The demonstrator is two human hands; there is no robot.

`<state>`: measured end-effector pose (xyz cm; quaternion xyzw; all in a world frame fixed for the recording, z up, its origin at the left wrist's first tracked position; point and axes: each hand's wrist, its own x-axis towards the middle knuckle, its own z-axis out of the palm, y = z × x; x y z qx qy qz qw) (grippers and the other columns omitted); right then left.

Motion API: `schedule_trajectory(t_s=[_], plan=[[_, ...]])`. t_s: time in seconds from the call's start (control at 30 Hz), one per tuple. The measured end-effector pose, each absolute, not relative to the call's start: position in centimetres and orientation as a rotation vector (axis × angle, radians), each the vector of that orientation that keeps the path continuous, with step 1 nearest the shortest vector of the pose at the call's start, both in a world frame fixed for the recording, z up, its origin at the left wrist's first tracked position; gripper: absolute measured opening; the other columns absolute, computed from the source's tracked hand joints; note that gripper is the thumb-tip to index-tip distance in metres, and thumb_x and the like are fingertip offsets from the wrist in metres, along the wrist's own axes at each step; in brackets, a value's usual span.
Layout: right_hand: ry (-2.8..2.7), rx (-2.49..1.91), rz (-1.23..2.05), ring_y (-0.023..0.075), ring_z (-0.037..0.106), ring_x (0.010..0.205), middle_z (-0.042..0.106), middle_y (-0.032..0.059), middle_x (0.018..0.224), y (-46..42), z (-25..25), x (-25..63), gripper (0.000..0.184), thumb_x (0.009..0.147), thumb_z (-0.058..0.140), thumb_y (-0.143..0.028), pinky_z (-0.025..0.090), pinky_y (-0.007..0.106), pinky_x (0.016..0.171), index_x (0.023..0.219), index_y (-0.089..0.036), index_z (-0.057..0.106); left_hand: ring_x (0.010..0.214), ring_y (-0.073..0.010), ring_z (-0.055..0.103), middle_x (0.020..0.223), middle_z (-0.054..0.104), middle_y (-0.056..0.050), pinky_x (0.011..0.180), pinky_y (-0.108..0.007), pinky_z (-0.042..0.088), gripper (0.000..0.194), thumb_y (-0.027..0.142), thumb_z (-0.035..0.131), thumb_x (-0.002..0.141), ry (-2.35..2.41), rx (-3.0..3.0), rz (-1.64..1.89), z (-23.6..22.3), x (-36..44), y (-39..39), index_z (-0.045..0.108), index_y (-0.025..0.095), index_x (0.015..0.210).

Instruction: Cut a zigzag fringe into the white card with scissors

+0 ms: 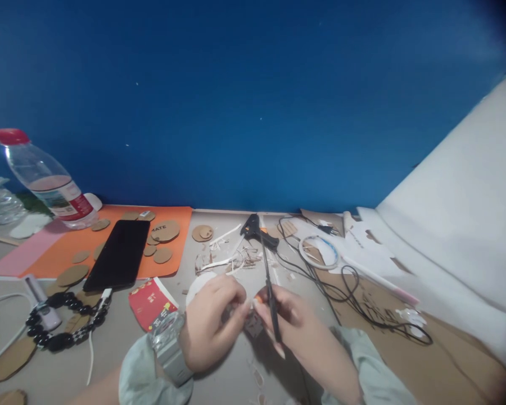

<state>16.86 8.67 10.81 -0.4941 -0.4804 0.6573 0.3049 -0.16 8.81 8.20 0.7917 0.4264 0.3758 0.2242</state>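
Observation:
My left hand is closed in a pinch near the middle of the table, with a watch on its wrist. Its fingertips meet those of my right hand at a small pale piece, mostly hidden by the fingers. A long, thin dark tool is gripped in my right hand, pointing away from me. Something small and orange shows at the right fingertips. Behind my left hand lies a white round disc, partly covered. A black glue gun lies beyond both hands.
To the left lie a phone, orange paper, cardboard discs, a red packet and a beaded bracelet. A bottle stands behind. A tape roll, black cable and cardboard occupy the right.

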Motion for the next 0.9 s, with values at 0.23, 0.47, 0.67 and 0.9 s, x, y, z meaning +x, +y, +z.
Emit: schedule_trajectory(t_s=[0.23, 0.47, 0.67, 0.9], plan=[[-1.458, -1.347, 1.573, 0.0073, 0.039, 0.042, 0.045, -0.0075, 0.054, 8.6, 11.1, 16.9, 0.02, 0.083, 0.057, -0.035, 0.033, 0.019, 0.04, 0.075, -0.018, 0.05, 0.069, -0.0151, 0.049, 0.072, 0.052, -0.001, 0.065, -0.028, 0.04, 0.013, 0.013, 0.043, 0.085, 1.129, 2.162, 1.034, 8.3, 0.0, 9.0, 0.048, 0.019, 0.075], [-1.464, -1.288, 1.557, 0.006, 0.036, 0.039, 0.041, -0.0095, 0.053, 9.1, 10.2, 17.2, 0.014, 0.084, 0.058, -0.029, 0.033, 0.019, 0.041, 0.078, -0.019, 0.051, 0.069, -0.0153, 0.049, 0.072, 0.052, -0.001, 0.065, -0.028, 0.04, 0.015, 0.015, 0.04, 0.087, 1.105, 2.128, 1.002, 8.1, 0.0, 9.0, 0.048, 0.019, 0.076], [-1.551, -1.345, 1.48, 0.0095, 0.045, 0.047, 0.05, -0.0052, 0.061, 9.1, 10.8, 17.0, 0.008, 0.083, 0.056, -0.024, 0.038, 0.021, 0.045, 0.078, -0.018, 0.054, 0.072, -0.0157, 0.05, 0.075, 0.053, -0.002, 0.068, -0.029, 0.04, 0.014, 0.018, 0.039, 0.089, 1.075, 2.076, 0.987, 8.3, -0.3, 8.9, 0.048, 0.019, 0.079], [-1.541, -1.309, 1.415, 0.0114, 0.05, 0.055, 0.052, -0.0043, 0.064, 8.7, 10.9, 16.6, 0.002, 0.082, 0.054, -0.017, 0.042, 0.023, 0.052, 0.081, -0.018, 0.055, 0.068, -0.0164, 0.047, 0.073, 0.051, -0.002, 0.063, -0.03, 0.038, 0.017, 0.032, 0.043, 0.089, 1.089, 2.148, 0.988, 8.3, -0.2, 8.9, 0.048, 0.019, 0.079]])
